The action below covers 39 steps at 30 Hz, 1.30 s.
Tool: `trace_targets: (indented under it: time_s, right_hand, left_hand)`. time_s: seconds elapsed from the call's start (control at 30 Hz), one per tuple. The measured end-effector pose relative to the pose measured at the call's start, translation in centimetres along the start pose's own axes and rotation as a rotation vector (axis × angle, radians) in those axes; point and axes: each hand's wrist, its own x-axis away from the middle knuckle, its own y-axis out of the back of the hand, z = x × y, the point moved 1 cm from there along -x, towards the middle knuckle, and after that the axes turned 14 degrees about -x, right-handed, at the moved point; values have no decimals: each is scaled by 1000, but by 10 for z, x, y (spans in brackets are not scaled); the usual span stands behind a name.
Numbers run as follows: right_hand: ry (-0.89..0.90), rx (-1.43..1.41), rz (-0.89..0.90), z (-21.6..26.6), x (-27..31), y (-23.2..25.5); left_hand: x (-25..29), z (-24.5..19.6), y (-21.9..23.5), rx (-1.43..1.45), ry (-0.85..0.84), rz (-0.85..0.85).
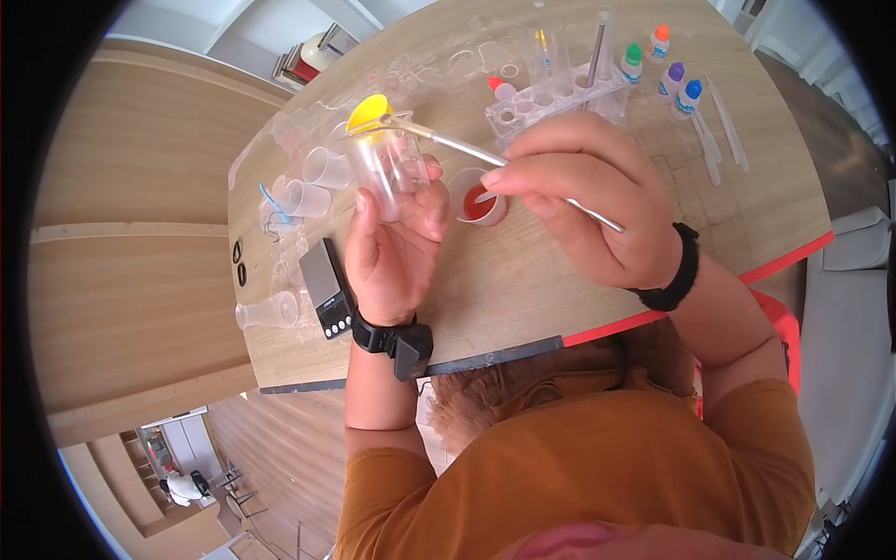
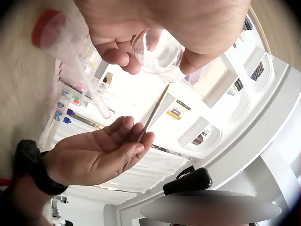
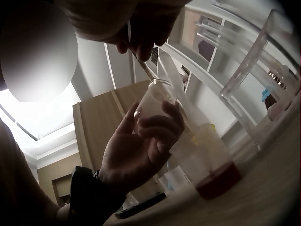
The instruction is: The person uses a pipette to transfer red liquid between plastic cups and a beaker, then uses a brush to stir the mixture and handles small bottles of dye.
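My left hand holds a clear beaker raised over the table, with fingers and thumb round its lower part. Between thumb and fingers, my right hand pinches a slim paintbrush. Its tip is at the beaker's rim in the head view. Just below stands a small clear cup with red liquid and a pale stick leaning in it; this stick also shows in the left wrist view. A yellow cup-like piece appears behind the beaker's rim.
Several clear cups stand at the left, near a black digital scale. At the back are a clear test tube rack and several dropper bottles. Plastic pipettes lie at the right. The table edge runs before my body.
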Motion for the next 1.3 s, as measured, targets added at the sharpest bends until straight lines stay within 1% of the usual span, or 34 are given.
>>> trace_targets:
  time_s: [0.1,0.23,0.3,0.37,0.47,0.53,0.6,0.73,0.8,0.87,0.93,1.0,1.03,1.07,1.2,1.23,1.3]
  right_hand:
    - [1,-5,-2,1,1,5]
    - [-3,-38,19,2,1,1]
    - [-7,47,10,1,2,-3]
    - [-9,51,5,1,2,1]
    - [-10,36,0,1,1,3]
    - [-12,25,-1,1,1,2]
    - [27,34,-22,1,0,-1]
    - [5,34,-28,-1,1,0]
    - [-50,-27,-3,0,2,1]
    - [-56,-49,-1,1,2,1]
    - [-63,-70,2,0,2,0]
    - [-39,-64,-67,-2,2,-2]
    - [-39,-64,-66,-2,2,-1]
    - [-53,-91,-33,-1,1,0]
    - [-66,-90,69,4,3,1]
    - [-66,-90,69,4,3,1]
    - [-82,-104,-17,2,3,-1]
  left_hand:
    - [-1,0,3,-31,-27,20]
    - [1,-1,1,-20,-26,-10]
    - [1,-1,-1,-33,-20,-26]
    - [1,-1,-1,-20,-8,-46]
    - [-1,0,3,-17,-34,-6]
    - [1,1,2,-22,-33,-18]
    - [1,2,2,-27,-33,-34]
    - [0,2,1,-38,-14,-55]
    - [-1,0,0,-39,-16,-69]
    - [-1,-1,0,19,3,-83]
    - [-2,-1,2,18,-5,-51]
    - [-1,-1,0,17,-12,-18]
    - [-1,-2,-5,27,-7,-52]
    - [0,-3,-8,38,-2,-87]
    - [0,-4,0,53,6,-82]
    - [0,-4,-1,41,3,-97]
    - [0,-3,-1,31,1,-110]
